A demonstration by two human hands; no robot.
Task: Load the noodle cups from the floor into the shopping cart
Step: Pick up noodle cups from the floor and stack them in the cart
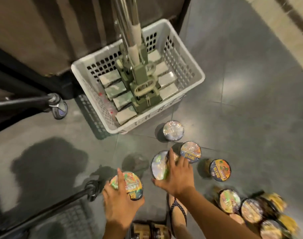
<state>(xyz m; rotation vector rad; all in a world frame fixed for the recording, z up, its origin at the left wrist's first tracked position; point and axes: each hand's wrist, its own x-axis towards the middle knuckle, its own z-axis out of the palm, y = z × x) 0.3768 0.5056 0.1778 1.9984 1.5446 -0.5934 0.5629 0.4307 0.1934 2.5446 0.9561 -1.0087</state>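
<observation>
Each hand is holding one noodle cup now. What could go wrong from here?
1. The right hand grips the tilted cup with spread fingers; it might slip, and the left hand, holding the other cup, cannot catch it.
2. The right hand is close to a standing cup, which it could knock over.
3. The sandalled foot is beside the pile of cups; a step could kick them.

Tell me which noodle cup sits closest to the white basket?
The shiny-lidded round noodle cup standing alone right beside the white perforated plastic basket; all other cups lie farther from it.
</observation>
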